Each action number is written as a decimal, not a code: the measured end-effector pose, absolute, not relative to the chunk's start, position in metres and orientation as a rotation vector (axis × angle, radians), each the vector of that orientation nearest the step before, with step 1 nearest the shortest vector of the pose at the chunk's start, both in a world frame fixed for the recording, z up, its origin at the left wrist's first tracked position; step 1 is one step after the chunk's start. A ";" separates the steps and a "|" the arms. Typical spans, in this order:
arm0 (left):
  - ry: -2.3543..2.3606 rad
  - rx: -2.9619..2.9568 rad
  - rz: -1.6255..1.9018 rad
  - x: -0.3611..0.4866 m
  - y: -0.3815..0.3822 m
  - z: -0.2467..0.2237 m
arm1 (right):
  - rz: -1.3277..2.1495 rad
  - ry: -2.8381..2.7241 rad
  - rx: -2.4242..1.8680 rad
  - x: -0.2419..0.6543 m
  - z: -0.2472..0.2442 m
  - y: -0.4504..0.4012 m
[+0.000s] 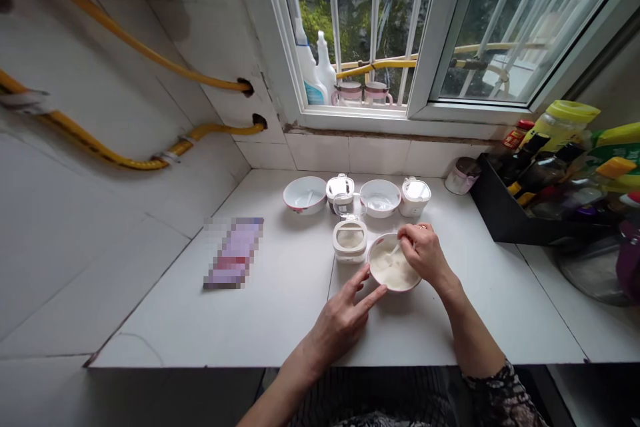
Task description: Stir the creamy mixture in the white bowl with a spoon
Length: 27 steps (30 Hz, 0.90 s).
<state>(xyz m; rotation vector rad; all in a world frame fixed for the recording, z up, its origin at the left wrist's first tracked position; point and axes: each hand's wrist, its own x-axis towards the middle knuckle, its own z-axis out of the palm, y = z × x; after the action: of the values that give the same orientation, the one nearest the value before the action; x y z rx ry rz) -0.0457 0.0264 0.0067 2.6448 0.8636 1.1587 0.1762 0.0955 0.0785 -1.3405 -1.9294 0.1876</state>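
A round bowl [393, 280] with a pinkish rim holds a creamy white substance. My right hand [424, 252] is closed on a white spoon [395, 251] that dips into it. My left hand [347, 310] has its fingers apart, with fingertips touching the bowl's left and near rim. Just left of the bowl stands a white lidded container [350, 243] with pale contents. Behind are a white bowl [305, 195] with a utensil in it, another white container [340, 188], a clear cup [343, 204], a second bowl [381, 199] and a further white container [415, 197].
A blurred purple, flat object [234, 253] lies on the white counter [280, 320] at the left. At the right stand a small jar [462, 175], a black bin [505, 213] of bottles and a glass lid [595, 267]. Spray bottles [325, 67] stand at the window.
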 end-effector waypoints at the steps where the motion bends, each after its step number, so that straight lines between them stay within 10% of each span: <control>1: 0.865 2.642 1.151 -0.046 0.026 0.007 | 0.245 -1.870 -1.371 0.176 0.078 0.096; 11: 0.866 2.664 1.200 -0.044 0.027 0.010 | 0.912 -1.282 -1.386 0.184 0.085 0.099; 27: 0.876 2.647 1.190 -0.043 0.027 0.007 | 0.760 -1.299 -1.178 0.152 0.088 0.096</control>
<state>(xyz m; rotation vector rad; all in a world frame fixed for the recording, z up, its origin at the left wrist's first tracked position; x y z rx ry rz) -0.0434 0.0268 0.0071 2.6474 0.8756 1.1903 0.1523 0.0961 0.0878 -1.1782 -1.2991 0.7595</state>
